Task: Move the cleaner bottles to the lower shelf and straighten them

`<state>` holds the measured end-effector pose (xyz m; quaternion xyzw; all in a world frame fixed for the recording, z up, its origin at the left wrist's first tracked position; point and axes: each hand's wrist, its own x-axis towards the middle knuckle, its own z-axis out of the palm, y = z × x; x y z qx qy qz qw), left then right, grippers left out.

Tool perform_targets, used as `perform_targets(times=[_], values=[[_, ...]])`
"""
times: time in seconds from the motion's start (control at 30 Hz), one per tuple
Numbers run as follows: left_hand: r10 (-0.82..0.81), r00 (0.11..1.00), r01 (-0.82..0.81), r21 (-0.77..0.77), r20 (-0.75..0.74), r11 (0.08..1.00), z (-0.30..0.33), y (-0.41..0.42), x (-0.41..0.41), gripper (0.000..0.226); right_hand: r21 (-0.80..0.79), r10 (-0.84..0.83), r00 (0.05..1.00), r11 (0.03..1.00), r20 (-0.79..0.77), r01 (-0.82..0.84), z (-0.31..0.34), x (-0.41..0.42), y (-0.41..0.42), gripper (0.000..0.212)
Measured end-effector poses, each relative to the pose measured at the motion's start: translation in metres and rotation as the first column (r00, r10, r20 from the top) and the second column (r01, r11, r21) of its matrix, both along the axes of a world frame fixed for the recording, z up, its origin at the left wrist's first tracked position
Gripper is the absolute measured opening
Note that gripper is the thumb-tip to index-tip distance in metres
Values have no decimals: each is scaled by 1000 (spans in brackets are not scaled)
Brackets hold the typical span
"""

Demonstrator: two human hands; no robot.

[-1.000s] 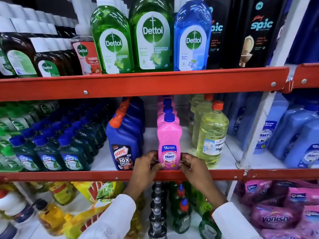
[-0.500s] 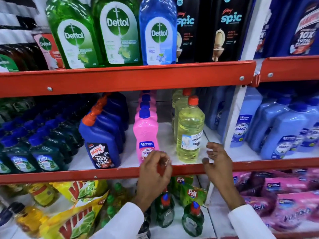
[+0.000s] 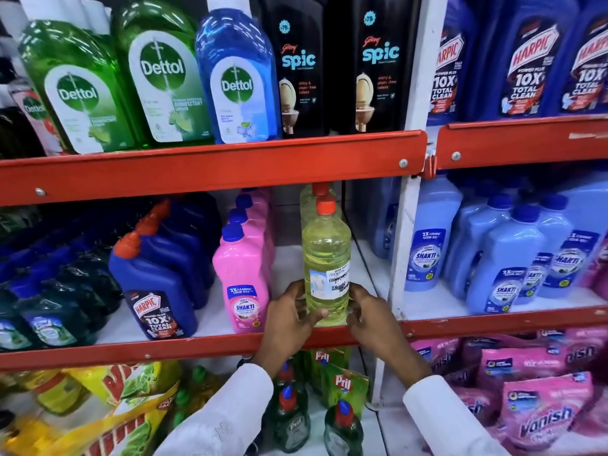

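Two hands are gripping a yellow cleaner bottle (image 3: 326,268) at the front edge of the middle shelf (image 3: 210,348).

The left hand (image 3: 291,319) is wrapping the bottle's lower left side, thumb across its front, while the right hand (image 3: 371,319) is pressing its fingers against the lower right side; the bottle is standing upright with its orange cap on. At least one more yellow bottle (image 3: 311,200) is lining up behind it, though the row's depth is hard to count. Just left, a file of four or so pink Shakti bottles (image 3: 241,284) is standing, then a row of blue Harpic bottles (image 3: 158,291). On the shelf above, three Dettol bottles (image 3: 164,80) and two black Spic bottles (image 3: 297,67) are facing forward.
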<state>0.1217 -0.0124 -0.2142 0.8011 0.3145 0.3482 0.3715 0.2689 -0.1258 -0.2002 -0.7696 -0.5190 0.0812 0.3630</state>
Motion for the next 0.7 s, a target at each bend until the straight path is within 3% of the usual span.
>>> perform_targets(times=[0.5, 0.63, 0.7], values=[[-17, 998, 18, 14, -60, 1000, 2, -2, -3, 61, 83, -81, 997, 993, 9, 80, -9, 1, -3, 51], [-44, 996, 44, 5, -82, 999, 6, -3, -6, 63, 91, -75, 997, 993, -27, 77, -6, -4, -4, 51], [-14, 996, 16, 18, -86, 1000, 12, -9, -7, 71, 175, -116, 985, 975, -126, 137, -4, -5, -14, 50]])
